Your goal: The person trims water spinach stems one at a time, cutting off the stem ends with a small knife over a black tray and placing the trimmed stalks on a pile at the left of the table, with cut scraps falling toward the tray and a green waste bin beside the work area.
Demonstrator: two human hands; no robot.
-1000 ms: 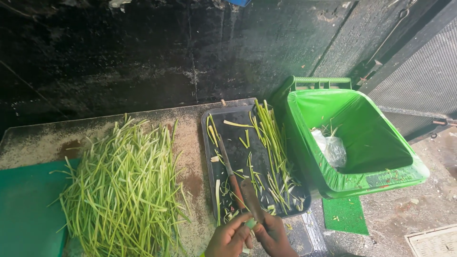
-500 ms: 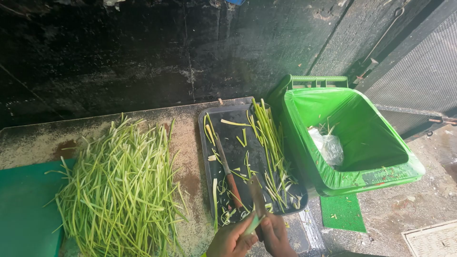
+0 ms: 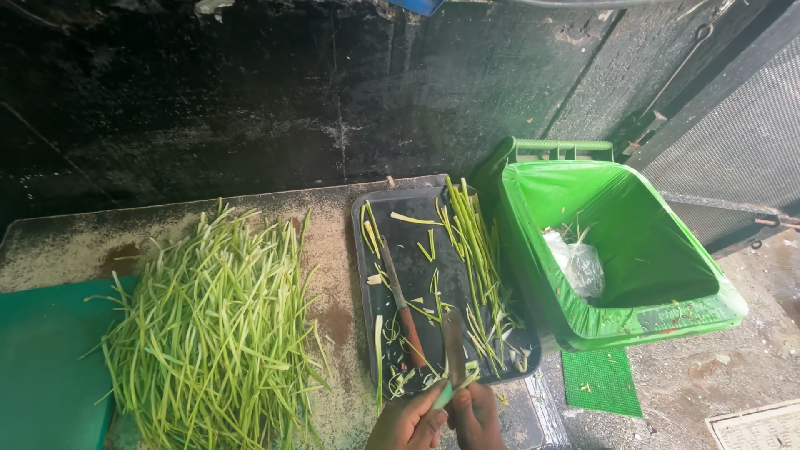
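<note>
**Both hands closed on a stalk and a blade at the near edge of the tray**

The person's left hand (image 3: 410, 423) sits at the bottom of the view, fingers curled around the lower end of a short pale green stalk piece (image 3: 443, 393) that pokes up between the two hands. The right hand (image 3: 477, 418) is pressed against the left, closed around the handle of a dark flat-bladed knife (image 3: 454, 348); the blade rises straight up from the fist, and the stalk's tip lies against its base.

Directly above the hands lies a dark rectangular metal tray (image 3: 410, 204), its near rim just beyond the knuckles. On the tray, just up and left of the left hand, rests a second knife with a reddish-brown wooden handle (image 3: 403, 302), lying lengthwise. To the upper right of the right hand, a row of trimmed green stalks (image 3: 475, 250) runs along the tray's right side, with thin peelings and scraps (image 3: 400, 375) scattered near the hands.

Well to the left of the left hand, a big heap of long untrimmed green stalks (image 3: 212, 325) spreads across the speckled worktop (image 3: 67, 246), its far edge overlapping a flat dark green board (image 3: 42, 367). To the right of the right hand, past the tray, stands an open bright green plastic bin (image 3: 633, 242) holding a crumpled clear bag (image 3: 575, 262). A small green grid mat (image 3: 600, 382) lies on the ground just right of the right hand.
</note>
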